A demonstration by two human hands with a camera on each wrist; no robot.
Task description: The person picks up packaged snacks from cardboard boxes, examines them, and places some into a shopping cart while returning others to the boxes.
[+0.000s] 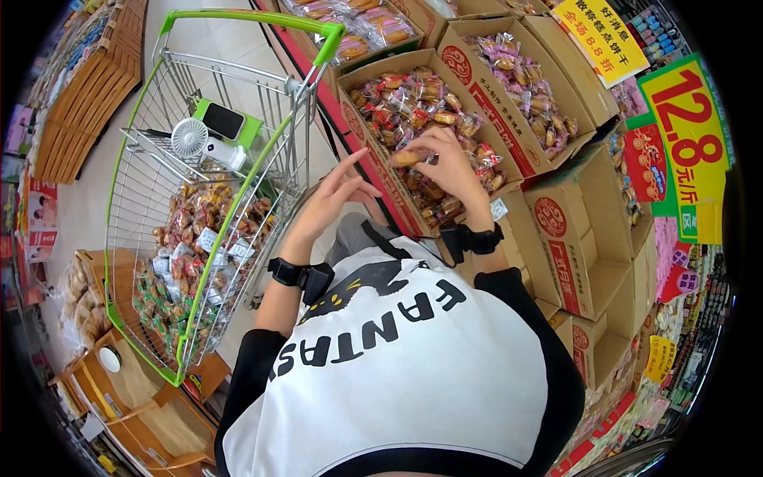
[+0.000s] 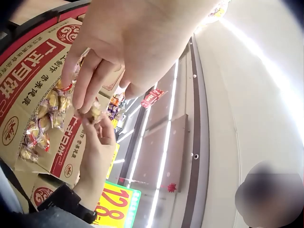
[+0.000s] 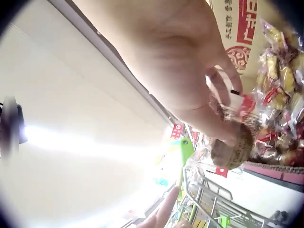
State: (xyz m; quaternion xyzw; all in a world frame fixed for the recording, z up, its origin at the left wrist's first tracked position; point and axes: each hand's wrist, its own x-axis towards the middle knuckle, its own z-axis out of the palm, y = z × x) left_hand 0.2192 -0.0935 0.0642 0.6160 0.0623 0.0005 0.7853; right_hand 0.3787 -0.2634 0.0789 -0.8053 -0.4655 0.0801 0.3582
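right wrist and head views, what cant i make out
Right wrist: part of the held pastry, covered by the right hand.
Right wrist: most of the left hand, cut off by the bottom edge.
Head: print on the white labels in the cart, too small.

Left fingers (image 2: 86, 78), right fingers (image 2: 108, 130) pinching pastry (image 2: 97, 114) — printed carton (image 2: 28, 76)

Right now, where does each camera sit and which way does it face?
Head: on the head, facing forward and down at the open box; left hand, right hand, arms and shirt show.
Left wrist: worn there, facing past the left hand toward the right hand and ceiling.
Right wrist: worn there, facing along the right hand at its pastry; left fingers show.
Both wrist views share ceiling and hands.
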